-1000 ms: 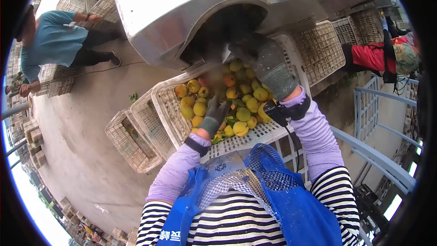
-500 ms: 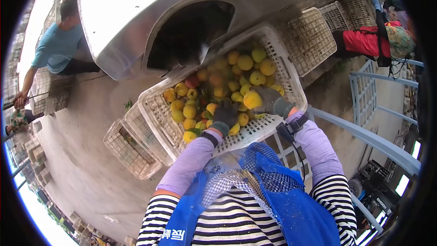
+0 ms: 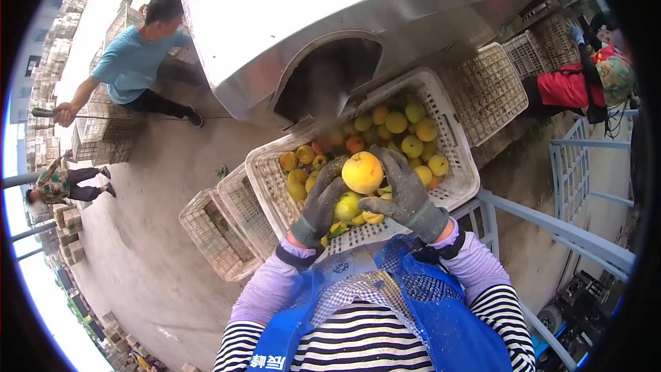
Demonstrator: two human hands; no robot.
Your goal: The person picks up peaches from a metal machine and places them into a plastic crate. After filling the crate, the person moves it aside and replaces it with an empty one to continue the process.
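Note:
A large yellow peach (image 3: 363, 173) with an orange blush is raised above a white plastic crate (image 3: 457, 143). My left hand (image 3: 320, 200), in a dark dusty glove, cups its left side. My right hand (image 3: 407, 196), gloved the same way, has its fingers curled round the right side. Beneath my hands, more yellow and greenish peaches (image 3: 395, 122) fill much of the crate, a few of them reddish. Some green leaves (image 3: 337, 228) lie near the crate's front edge. The fruit directly under my palms is partly hidden.
Beyond the crate a metal machine (image 3: 358, 0) has a dark chute opening (image 3: 334, 79). Stacked crates (image 3: 219, 234) stand left, another crate (image 3: 485, 93) right. A blue-grey rail (image 3: 558, 224) runs along my right. A person in a blue shirt (image 3: 134, 65) and one in red (image 3: 561, 89) are nearby.
My hands have come together and lifted a peach between them, where before they were apart among the fruit. The view has shifted, and the blue-shirted person shows more fully.

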